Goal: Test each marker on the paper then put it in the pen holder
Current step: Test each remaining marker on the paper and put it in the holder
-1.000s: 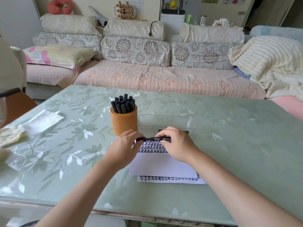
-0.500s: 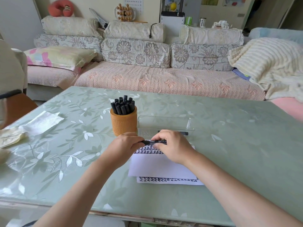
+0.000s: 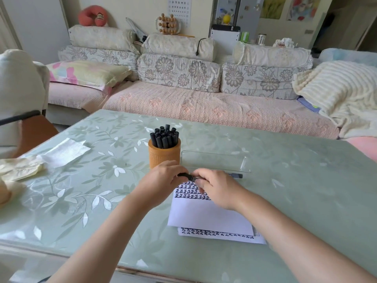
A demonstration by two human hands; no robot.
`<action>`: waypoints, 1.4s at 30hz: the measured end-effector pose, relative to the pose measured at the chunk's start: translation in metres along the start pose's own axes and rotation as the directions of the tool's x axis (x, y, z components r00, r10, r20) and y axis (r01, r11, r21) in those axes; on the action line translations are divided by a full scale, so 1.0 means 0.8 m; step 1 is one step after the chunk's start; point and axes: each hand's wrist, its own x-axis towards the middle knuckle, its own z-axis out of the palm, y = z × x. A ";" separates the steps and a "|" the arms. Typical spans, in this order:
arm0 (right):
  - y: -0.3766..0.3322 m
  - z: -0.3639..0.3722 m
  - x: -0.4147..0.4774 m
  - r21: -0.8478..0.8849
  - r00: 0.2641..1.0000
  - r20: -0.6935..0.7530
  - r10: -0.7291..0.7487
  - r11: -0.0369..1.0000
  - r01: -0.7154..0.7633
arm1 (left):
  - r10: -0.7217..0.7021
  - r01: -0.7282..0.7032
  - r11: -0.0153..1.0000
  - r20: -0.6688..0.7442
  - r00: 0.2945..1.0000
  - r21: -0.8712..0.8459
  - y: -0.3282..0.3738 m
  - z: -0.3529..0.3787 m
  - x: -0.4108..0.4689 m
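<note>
Toward the near edge of the tabletop [image 3: 306, 201], two sheets of paper [image 3: 204, 215] are lying stacked, with rows of black test marks running across the upper sheet's far end. Above those marks the left hand [image 3: 161, 180] and right hand [image 3: 218, 188] are meeting, the fingers of each curling round one marker [image 3: 188, 176] and holding it roughly level. Just beyond the left hand, the orange pen holder [image 3: 164, 155] is standing upright mid-tabletop, packed with black markers [image 3: 164, 135]. Right of it a clear tray [image 3: 214, 162] is sitting, a further marker [image 3: 236, 175] lying at its near edge.
</note>
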 end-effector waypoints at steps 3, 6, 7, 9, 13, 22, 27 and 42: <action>-0.002 0.000 0.015 0.059 0.996 -0.092 0.015 0.998 -0.009 | -0.024 0.023 1.000 -0.129 0.991 -0.014 -0.004 -0.007 0.009; -0.004 -0.002 0.030 0.105 0.971 -0.237 0.039 0.994 -0.014 | -0.058 0.054 0.998 -0.314 0.948 -0.020 -0.016 -0.017 0.020; -0.005 -0.005 0.035 0.139 0.959 -0.279 0.051 0.990 -0.012 | -0.090 0.088 0.996 -0.376 0.922 -0.022 -0.020 -0.020 0.023; -0.008 -0.013 0.047 0.222 0.926 -0.372 0.069 0.975 0.016 | -0.174 0.177 0.983 -0.477 0.861 -0.039 -0.031 -0.025 0.032; -0.016 -0.029 0.081 0.405 0.813 -0.562 0.153 0.908 0.109 | -0.365 0.342 0.930 -0.455 0.812 -0.134 -0.056 -0.028 0.044; -0.031 -0.020 0.155 0.436 0.812 -0.549 0.196 0.897 0.078 | -0.495 0.424 0.850 -0.200 0.845 -0.314 -0.077 -0.019 0.060; -0.028 -0.008 0.182 0.309 0.874 -0.449 0.185 0.950 -0.042 | -0.486 0.381 0.846 -0.247 0.838 -0.372 -0.079 -0.020 0.064; -0.032 -0.005 0.190 0.254 0.990 -0.114 0.077 0.966 -0.045 | -0.495 0.347 0.816 -0.247 0.833 -0.462 -0.085 -0.013 0.075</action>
